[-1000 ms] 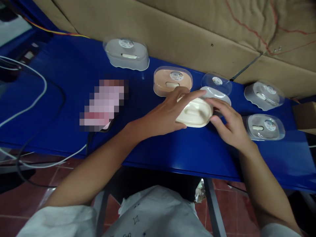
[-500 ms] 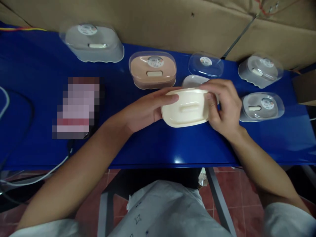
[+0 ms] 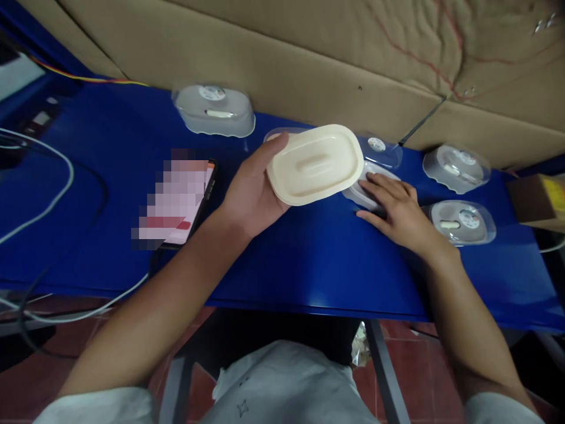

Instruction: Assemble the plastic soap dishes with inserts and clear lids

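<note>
While the surface (image 3: pixel 282 268) is carrying several containers, the inspection is taking the cream dish (image 3: pixel 315 165) as its reference. Well to its left, a phone (image 3: pixel 179 200) is lying flat; beyond the phone, to the dish's far left, a grey lidded case (image 3: pixel 216 112) is standing. Directly left of the dish, the left hand (image 3: pixel 251 191) is gripping its near end, thumb over the rim and fingers clamped underneath. The dish is hanging above the surface, its long axis running away from the left palm towards the far right, a central ridge facing up. Behind it, a clear cover (image 3: pixel 282 131) is showing only in part.

Just right of the dish and lower, a white container (image 3: pixel 353 191) is resting, its axis partly concealed. The right hand (image 3: pixel 395 209) is the nearer one, lying over it; its fingers are spreading apart, tips apparently touching the top, without closing on anything. Behind that container, a labelled clear lid (image 3: pixel 384 154) is lying. Farther right of the dish, two cases (image 3: pixel 459 224) are standing.
</note>
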The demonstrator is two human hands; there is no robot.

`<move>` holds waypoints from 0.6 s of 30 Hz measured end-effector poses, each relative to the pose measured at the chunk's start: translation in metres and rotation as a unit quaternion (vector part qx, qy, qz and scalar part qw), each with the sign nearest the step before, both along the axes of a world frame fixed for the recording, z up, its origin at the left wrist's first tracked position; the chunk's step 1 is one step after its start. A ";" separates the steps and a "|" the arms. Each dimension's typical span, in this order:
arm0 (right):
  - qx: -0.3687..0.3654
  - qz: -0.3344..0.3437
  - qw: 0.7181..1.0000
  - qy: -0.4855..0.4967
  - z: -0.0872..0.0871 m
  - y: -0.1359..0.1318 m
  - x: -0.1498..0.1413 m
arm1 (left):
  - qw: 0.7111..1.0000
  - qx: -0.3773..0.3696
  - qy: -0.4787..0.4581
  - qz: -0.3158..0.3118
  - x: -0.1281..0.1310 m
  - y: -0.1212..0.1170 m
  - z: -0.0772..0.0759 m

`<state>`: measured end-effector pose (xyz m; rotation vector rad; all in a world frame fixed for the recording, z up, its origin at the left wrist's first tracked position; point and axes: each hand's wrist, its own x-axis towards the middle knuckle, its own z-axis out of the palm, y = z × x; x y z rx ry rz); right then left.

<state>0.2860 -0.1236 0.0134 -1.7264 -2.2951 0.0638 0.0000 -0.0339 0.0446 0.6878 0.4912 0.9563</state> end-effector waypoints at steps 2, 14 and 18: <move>0.026 -0.007 1.000 -0.002 0.001 -0.001 -0.003 | 1.000 -0.022 -0.005 0.013 -0.001 0.001 0.003; 0.163 0.053 0.982 0.079 0.022 -0.020 -0.039 | 0.987 -0.101 0.057 -0.115 0.010 0.000 -0.024; 0.118 0.127 0.982 0.077 0.009 -0.020 -0.054 | 0.984 -0.094 0.047 -0.143 0.012 -0.001 -0.026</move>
